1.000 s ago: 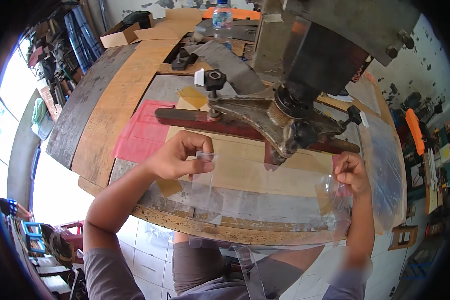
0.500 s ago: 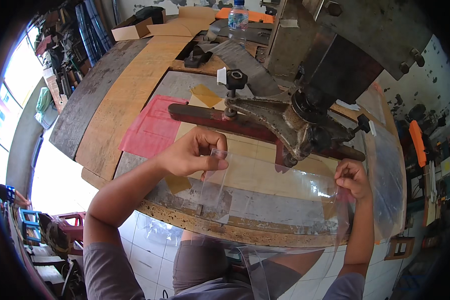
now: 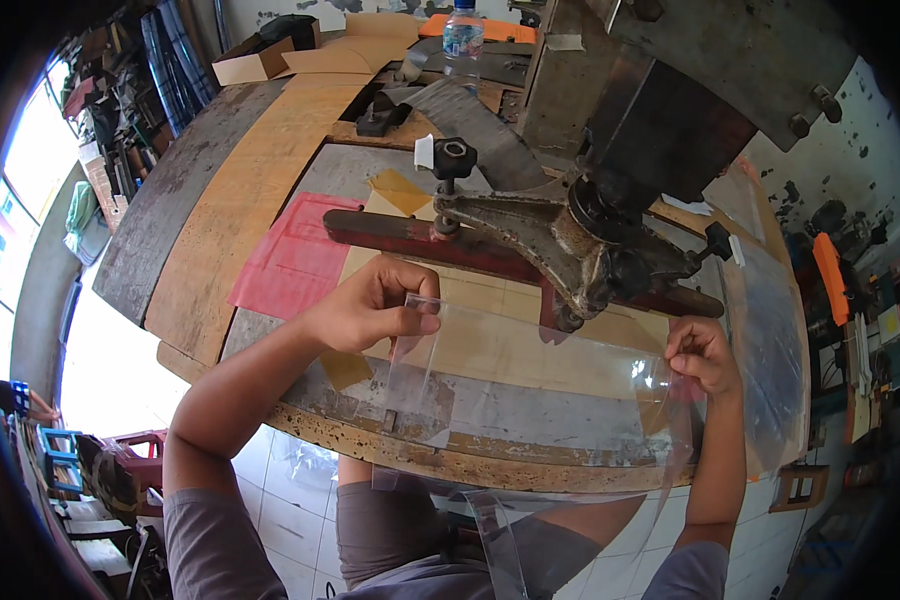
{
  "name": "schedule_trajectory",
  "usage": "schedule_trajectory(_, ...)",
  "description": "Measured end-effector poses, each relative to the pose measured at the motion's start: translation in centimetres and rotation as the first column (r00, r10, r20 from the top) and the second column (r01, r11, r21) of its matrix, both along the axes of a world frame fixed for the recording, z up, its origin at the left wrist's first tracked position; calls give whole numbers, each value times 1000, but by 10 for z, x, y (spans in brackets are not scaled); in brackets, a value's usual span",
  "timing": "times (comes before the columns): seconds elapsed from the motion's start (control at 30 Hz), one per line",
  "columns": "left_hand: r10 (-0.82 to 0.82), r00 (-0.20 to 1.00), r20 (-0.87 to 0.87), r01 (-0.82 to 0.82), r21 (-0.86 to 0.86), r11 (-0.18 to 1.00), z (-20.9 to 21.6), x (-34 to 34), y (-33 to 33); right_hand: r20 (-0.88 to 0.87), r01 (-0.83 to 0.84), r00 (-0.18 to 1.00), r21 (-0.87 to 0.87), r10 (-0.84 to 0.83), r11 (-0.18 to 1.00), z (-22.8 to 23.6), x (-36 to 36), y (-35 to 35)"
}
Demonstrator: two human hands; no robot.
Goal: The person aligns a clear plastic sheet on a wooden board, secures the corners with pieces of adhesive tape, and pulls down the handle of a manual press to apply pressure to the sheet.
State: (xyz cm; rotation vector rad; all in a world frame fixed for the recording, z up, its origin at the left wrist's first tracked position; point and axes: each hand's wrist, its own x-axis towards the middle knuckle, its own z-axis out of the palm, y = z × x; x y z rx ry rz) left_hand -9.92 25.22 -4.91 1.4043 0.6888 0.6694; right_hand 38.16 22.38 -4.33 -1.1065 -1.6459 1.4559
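Observation:
A clear plastic sheet (image 3: 530, 375) is stretched between my two hands, its lower part hanging over the table's front edge toward my lap. My left hand (image 3: 385, 305) pinches its upper left corner between thumb and fingers. At the other upper corner, my right hand (image 3: 703, 355) grips the sheet with bent fingers. Just beyond the sheet stands a press head with a long metal bar (image 3: 490, 255), set over a cream board (image 3: 510, 350) taped to the grey table plate. A pink sheet (image 3: 292, 255) lies left of the bar, partly beneath its end.
Black knobs (image 3: 454, 158) stick up from the press arms. On the far table are a water bottle (image 3: 463, 40), a cardboard box (image 3: 255, 65) and a black clamp-like part (image 3: 382, 115). More clear plastic (image 3: 765, 350) lies at the right. Stools (image 3: 60, 455) stand at lower left.
The view has shifted slightly, so the table and press appear a little further left. Both hands keep their hold on the clear plastic sheet, almost unmoved.

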Motion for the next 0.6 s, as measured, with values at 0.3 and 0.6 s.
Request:
schedule_trajectory(0.3,-18,1000,9,17,67,998,-9,-2,5,-56,-8,998,25,9,1000,-3,1,0)
schedule_trajectory(0.6,-56,998,39,51,119,992,-7,-1,6,-102,-39,994,28,42,999,-4,5,1)
